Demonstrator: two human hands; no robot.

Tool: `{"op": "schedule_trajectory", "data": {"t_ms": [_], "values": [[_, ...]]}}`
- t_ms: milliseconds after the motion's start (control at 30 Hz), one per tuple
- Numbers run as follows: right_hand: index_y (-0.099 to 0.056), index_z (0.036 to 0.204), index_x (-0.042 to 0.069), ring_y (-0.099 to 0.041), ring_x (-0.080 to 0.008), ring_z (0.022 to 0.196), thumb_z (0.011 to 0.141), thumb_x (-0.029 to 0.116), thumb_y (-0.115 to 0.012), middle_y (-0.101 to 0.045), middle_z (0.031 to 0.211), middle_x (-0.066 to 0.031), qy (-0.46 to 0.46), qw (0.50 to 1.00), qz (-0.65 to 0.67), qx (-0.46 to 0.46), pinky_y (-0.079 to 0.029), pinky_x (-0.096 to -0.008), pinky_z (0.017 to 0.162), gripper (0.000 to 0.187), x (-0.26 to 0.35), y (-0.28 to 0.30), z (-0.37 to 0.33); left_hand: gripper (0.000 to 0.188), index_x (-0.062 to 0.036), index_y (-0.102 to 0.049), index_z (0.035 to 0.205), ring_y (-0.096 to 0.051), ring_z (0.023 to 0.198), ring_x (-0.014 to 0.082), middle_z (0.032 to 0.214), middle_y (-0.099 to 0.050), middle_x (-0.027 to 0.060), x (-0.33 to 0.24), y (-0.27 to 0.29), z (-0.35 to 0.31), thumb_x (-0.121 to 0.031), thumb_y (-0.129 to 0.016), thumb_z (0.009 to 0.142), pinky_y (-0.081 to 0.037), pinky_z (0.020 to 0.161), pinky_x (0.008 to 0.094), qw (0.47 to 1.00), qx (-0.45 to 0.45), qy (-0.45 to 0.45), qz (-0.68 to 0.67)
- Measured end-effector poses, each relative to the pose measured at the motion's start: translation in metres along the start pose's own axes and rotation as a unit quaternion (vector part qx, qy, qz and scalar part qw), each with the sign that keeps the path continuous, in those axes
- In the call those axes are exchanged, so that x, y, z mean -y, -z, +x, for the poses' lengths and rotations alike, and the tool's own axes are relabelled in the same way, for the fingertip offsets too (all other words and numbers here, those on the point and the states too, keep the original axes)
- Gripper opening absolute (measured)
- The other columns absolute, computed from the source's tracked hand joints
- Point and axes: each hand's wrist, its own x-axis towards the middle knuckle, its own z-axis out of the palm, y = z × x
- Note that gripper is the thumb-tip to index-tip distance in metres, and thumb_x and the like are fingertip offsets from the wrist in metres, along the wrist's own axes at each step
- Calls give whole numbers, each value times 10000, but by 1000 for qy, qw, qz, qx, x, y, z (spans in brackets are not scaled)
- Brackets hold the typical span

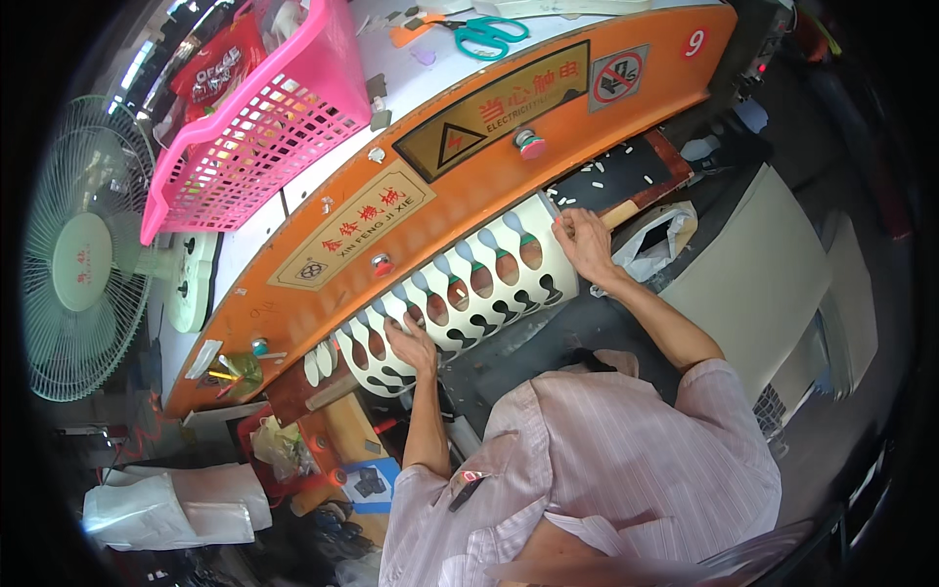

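A cream-white sheet (558, 269) with two rows of sole-shaped cut-outs lies curved along the front of an orange machine (626, 108). Toward the sheet's left part, my left hand (411, 344) grips it, its fingers at the cut-outs and partly hidden. My right hand (587, 247) has its bent fingers closed on the upper right corner. Grey-blue and green patches show through the upper row of holes, dark ones through the lower row. Some loose white sole-shaped pieces (318, 362) lie just beyond the sheet's left end.
Above the machine stand a pink basket (264, 117) and teal-handled scissors (491, 37). A fan (83, 264) is at far left. Red buttons (529, 147) stick out from the machine front. Large pale sheets (753, 284) are stacked at right, beside a white plastic bag (657, 240).
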Motion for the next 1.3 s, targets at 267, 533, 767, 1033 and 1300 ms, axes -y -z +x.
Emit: {"op": "schedule_trajectory", "data": {"t_ms": [267, 533, 767, 1033, 1300], "values": [[-677, 1025, 12, -690, -383, 871, 1034, 334, -612, -732, 887, -177, -84, 993, -18, 76, -455, -492, 842, 329, -19, -38, -11, 468, 107, -560, 1324, -673, 977, 442, 1038, -703, 276, -6, 11, 0, -232, -655, 1016, -501, 901, 493, 1000, 7, -5, -10], [-655, 995, 26, -665, -389, 898, 1044, 333, -585, -702, 886, -176, -25, 994, -68, 86, -437, -504, 838, 319, -18, -38, -14, 427, 104, -558, 1287, -648, 940, 445, 986, -673, 276, 1, 19, -10, -217, -643, 1019, -488, 886, 495, 999, 42, 21, -15], [-699, 1006, 13, -677, -356, 891, 978, 282, -685, -723, 905, -155, -115, 982, -76, 130, -504, -469, 820, 271, -6, -31, -29, 491, 121, -490, 1393, -628, 1053, 415, 1153, -631, 284, 2, 43, -43, -196, -597, 1033, -481, 946, 486, 986, 92, 121, -70], [-547, 1379, -53, -540, -434, 1267, 841, 295, -818, -594, 1360, -253, -7, 971, -39, 234, -449, -473, 1098, 696, 40, -50, 37, 555, 100, -498, 1423, -481, 1333, 445, 1396, -539, 283, -73, 62, -43, -63, -653, 916, -366, 1150, 518, 996, 86, -22, -13], [-511, 1404, -36, -581, -409, 1159, 884, 240, -796, -612, 1334, -228, 6, 945, -18, 326, -487, -469, 1027, 654, 23, -68, 48, 711, 71, -399, 1531, -338, 1503, 464, 1558, -443, 272, -163, -98, 18, -69, -689, 897, -254, 1247, 526, 924, 343, -116, -124]]}}
